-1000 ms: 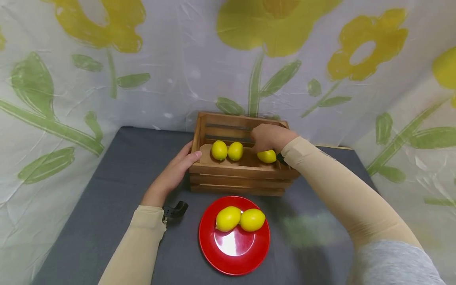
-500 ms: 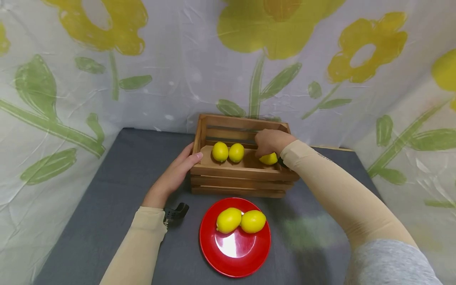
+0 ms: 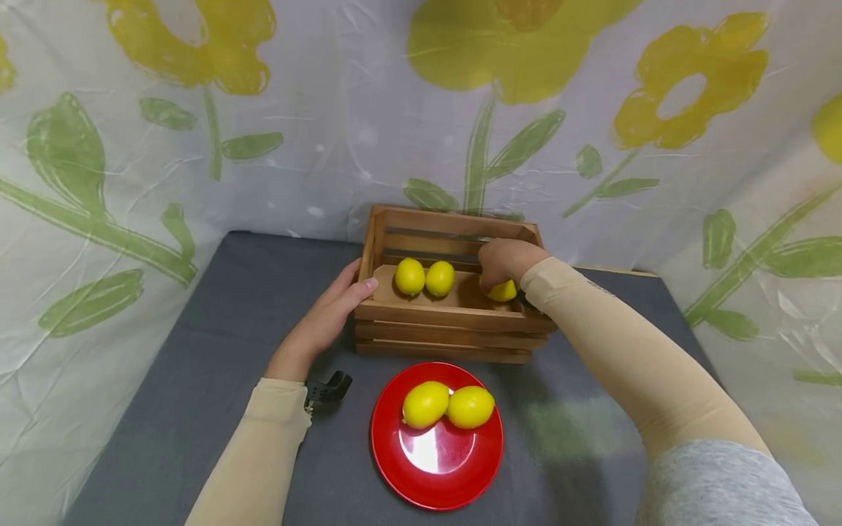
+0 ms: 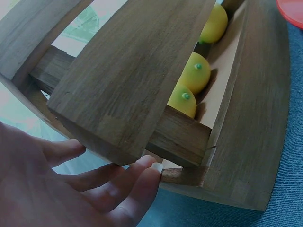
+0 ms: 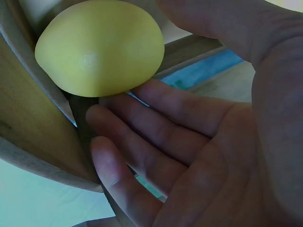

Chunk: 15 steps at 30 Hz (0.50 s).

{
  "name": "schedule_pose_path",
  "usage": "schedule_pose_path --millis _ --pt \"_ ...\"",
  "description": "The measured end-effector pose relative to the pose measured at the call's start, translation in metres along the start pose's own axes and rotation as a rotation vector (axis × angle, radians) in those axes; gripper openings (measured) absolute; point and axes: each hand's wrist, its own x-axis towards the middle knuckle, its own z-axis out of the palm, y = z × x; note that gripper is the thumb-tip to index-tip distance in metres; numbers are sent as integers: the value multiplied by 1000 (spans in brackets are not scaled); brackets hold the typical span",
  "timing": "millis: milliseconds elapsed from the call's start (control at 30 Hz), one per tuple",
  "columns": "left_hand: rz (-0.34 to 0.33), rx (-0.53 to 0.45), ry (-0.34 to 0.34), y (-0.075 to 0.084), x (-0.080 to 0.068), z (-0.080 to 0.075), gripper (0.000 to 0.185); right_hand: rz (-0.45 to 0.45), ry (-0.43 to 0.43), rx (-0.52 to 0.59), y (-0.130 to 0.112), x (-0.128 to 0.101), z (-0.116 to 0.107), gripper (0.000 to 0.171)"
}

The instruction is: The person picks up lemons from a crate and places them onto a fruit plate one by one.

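Observation:
My left hand (image 3: 325, 314) grips the left end of a slatted wooden crate (image 3: 447, 332); its thumb lies over the rim. The left wrist view shows those fingers (image 4: 118, 184) against the crate's slats. Over the crate's right end, my right hand (image 3: 509, 259) reaches down behind a yellow lemon (image 3: 503, 291) and partly hides it. In the right wrist view the fingers (image 5: 156, 127) are loosely extended, with several tips right at that lemon's lower side; the thumb tip is out of frame. Two more lemons, one (image 3: 410, 277) beside another (image 3: 440, 278), lie left of it in the crate.
A red plate (image 3: 437, 489) lies in front of the crate on the dark grey table (image 3: 217, 351). On it two lemons, one (image 3: 426, 404) next to another (image 3: 471, 407), sit close together. A flower-print curtain (image 3: 316, 131) hangs behind.
My right hand has shifted slightly right and lower inside the crate, covering more of the right-hand lemon. My left hand keeps its grip on the crate's end.

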Motion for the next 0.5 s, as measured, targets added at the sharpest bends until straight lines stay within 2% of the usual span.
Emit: schedule_pose_path --millis 500 --pt "-19 9 7 -4 0 -1 84 8 -50 36 1 2 -1 45"
